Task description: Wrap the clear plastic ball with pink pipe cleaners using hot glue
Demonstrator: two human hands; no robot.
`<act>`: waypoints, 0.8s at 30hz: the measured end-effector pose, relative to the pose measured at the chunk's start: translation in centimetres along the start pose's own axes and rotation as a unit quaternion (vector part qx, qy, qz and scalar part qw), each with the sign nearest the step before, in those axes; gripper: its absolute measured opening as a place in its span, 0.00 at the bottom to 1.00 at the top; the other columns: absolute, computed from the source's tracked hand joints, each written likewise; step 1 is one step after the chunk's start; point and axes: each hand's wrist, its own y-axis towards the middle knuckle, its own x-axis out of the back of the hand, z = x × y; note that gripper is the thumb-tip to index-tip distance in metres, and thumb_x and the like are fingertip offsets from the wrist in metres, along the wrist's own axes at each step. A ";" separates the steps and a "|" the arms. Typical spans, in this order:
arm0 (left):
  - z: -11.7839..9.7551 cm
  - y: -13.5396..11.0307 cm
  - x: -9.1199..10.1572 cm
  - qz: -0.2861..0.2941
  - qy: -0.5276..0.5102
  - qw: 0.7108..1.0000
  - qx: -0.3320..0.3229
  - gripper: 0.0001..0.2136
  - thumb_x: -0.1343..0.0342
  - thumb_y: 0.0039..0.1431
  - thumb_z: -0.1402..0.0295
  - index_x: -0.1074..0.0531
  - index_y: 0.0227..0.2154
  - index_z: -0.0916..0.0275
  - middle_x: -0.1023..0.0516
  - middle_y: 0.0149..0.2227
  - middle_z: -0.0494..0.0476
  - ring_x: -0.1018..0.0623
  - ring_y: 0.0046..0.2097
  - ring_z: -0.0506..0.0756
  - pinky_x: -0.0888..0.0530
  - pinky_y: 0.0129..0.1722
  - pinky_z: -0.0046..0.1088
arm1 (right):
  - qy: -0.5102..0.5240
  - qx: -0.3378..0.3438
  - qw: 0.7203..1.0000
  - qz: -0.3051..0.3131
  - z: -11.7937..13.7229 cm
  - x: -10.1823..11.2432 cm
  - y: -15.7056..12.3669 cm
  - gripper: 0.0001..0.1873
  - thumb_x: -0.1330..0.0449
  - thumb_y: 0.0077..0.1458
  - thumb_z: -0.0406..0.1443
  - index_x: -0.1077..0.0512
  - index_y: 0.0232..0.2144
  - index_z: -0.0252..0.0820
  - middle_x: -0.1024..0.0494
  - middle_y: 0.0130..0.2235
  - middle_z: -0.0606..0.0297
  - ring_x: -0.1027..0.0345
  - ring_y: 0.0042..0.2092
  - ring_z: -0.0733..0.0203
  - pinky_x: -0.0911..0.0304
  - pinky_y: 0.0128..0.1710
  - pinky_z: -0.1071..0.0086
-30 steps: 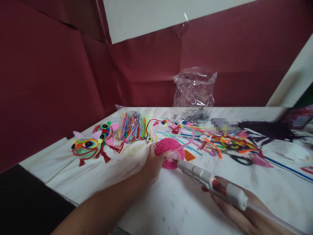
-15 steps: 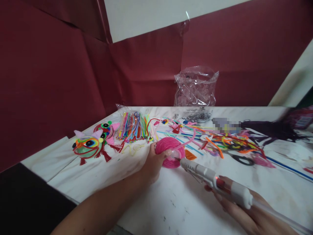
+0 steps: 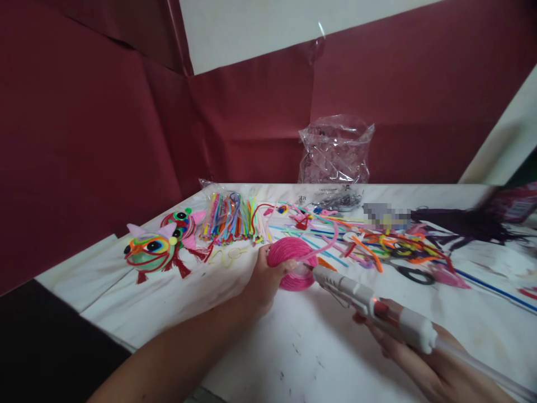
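Note:
My left hand [image 3: 265, 281] is closed on a round pink form [image 3: 289, 252] wound in coils of fuzzy pipe cleaner. A pale, clear-looking patch shows near its middle by my thumb. One loose pink pipe cleaner end [image 3: 333, 240] curves up and away to the right. In my right hand [image 3: 413, 361] is a white hot glue gun [image 3: 350, 291], a small light glowing on its side and a clear glue stick [image 3: 470, 358] sticking out of the back. Its nozzle points at the right side of the coil, at or very near the surface.
Two decorated lion-head figures [image 3: 151, 249] with red tassels stand at left. Behind lies a bag of colourful pipe cleaners [image 3: 229, 218]. Loose pipe cleaners [image 3: 369, 240], black-handled scissors [image 3: 415, 274] and purple strands [image 3: 461, 224] cover the right. A clear plastic bag [image 3: 335, 148] stands at the back.
The glue gun has shifted slightly to the right and down. The pink coil has tilted a little in my left hand, which stays in about the same place.

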 end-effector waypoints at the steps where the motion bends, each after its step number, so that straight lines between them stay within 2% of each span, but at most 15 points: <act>1: 0.0 -0.1 0.0 0.001 0.004 1.000 0.001 0.28 0.31 0.37 0.67 0.34 0.44 0.60 0.22 0.36 0.55 0.23 0.39 0.57 0.28 0.42 0.34 | -0.001 0.000 1.000 0.001 0.0 0.0 0.0 0.13 0.45 0.58 0.48 0.27 0.32 0.47 0.19 0.30 0.63 0.24 0.31 0.54 0.26 0.32 0.68; 5: -0.1 -0.2 -0.1 0.003 0.019 1.000 0.003 0.28 0.32 0.38 0.67 0.35 0.45 0.60 0.22 0.37 0.56 0.23 0.39 0.58 0.28 0.42 0.35 | -0.010 0.004 1.000 -0.005 -0.2 -0.1 -0.2 0.15 0.45 0.58 0.49 0.27 0.30 0.48 0.20 0.27 0.64 0.25 0.29 0.55 0.26 0.29 0.69; 9: -0.1 -0.1 0.0 0.000 0.023 1.000 0.002 0.28 0.32 0.38 0.67 0.35 0.45 0.60 0.22 0.38 0.56 0.23 0.40 0.57 0.28 0.42 0.34 | -0.033 -0.015 0.998 -0.045 -1.2 -0.5 -0.6 0.17 0.44 0.56 0.51 0.25 0.37 0.48 0.17 0.37 0.59 0.22 0.38 0.50 0.25 0.35 0.66; 13: -0.1 -0.1 0.0 -0.001 0.019 1.000 0.003 0.28 0.32 0.37 0.68 0.35 0.45 0.60 0.22 0.37 0.55 0.23 0.39 0.57 0.28 0.42 0.34 | -0.041 -0.024 0.997 -0.053 -1.6 -0.8 -0.9 0.18 0.44 0.56 0.51 0.26 0.41 0.47 0.17 0.39 0.59 0.23 0.40 0.49 0.24 0.38 0.64; 18: 0.0 -0.1 0.0 -0.001 0.016 1.000 0.003 0.28 0.31 0.38 0.67 0.34 0.44 0.60 0.22 0.35 0.54 0.22 0.37 0.57 0.27 0.40 0.34 | -0.025 -0.010 0.999 -0.023 -0.7 -0.6 -0.5 0.15 0.46 0.59 0.49 0.28 0.35 0.47 0.18 0.32 0.62 0.23 0.34 0.54 0.25 0.35 0.67; 21: 0.1 0.0 0.1 0.001 0.015 1.000 0.002 0.28 0.31 0.38 0.68 0.34 0.44 0.60 0.22 0.35 0.54 0.22 0.38 0.57 0.27 0.41 0.34 | -0.027 -0.008 0.999 -0.015 -0.5 -0.4 -0.4 0.15 0.46 0.59 0.49 0.28 0.33 0.47 0.18 0.32 0.62 0.23 0.33 0.53 0.25 0.34 0.67; 24: 0.2 0.0 0.1 0.001 0.013 1.000 -0.002 0.28 0.31 0.38 0.68 0.34 0.44 0.60 0.22 0.36 0.55 0.22 0.38 0.57 0.28 0.42 0.34 | -0.046 -0.008 0.998 -0.033 -0.9 -0.3 -0.6 0.15 0.45 0.57 0.50 0.26 0.34 0.47 0.17 0.35 0.60 0.22 0.35 0.51 0.24 0.35 0.65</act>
